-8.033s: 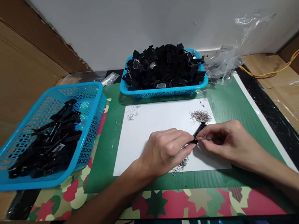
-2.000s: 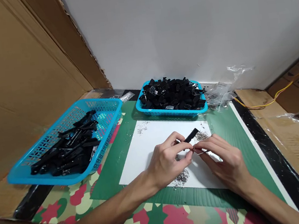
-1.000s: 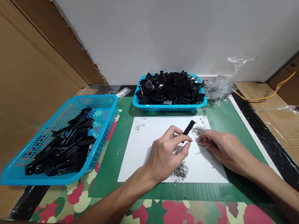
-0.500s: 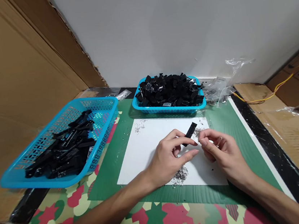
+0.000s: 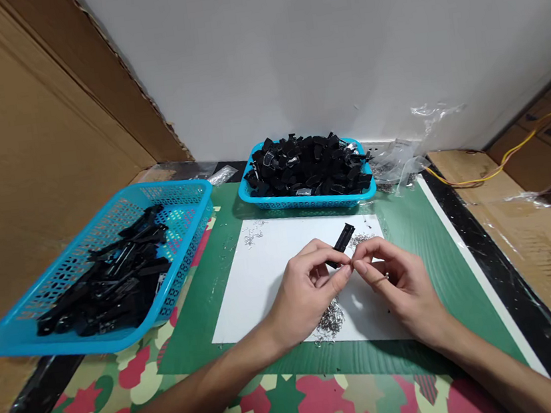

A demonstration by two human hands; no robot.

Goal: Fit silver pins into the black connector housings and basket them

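My left hand (image 5: pixel 302 292) pinches a slim black plastic strip (image 5: pixel 342 241) that points up and to the right, above a white sheet of paper (image 5: pixel 272 268). Against the strip's lower end, my right hand (image 5: pixel 401 282) is closed in a pinch; something tiny and metallic shows by its fingers, too small to name. The fingertips of the two hands meet. A small heap of tiny metal springs (image 5: pixel 331 319) lies on the paper under my left hand, and another heap of springs (image 5: pixel 362 238) lies just past the strip.
A blue basket (image 5: pixel 159 187) on the left holds long black strips. A second blue basket (image 5: pixel 309 200) at the back is piled with small black parts. Crumpled clear bags (image 5: pixel 401 165) lie at the back right. A green mat (image 5: pixel 410 218) lies under the paper; cardboard walls stand to the left.
My right hand left the paper near the far spring heap and came in against the strip's lower end. The camera view shifted slightly; my left hand kept holding the strip.
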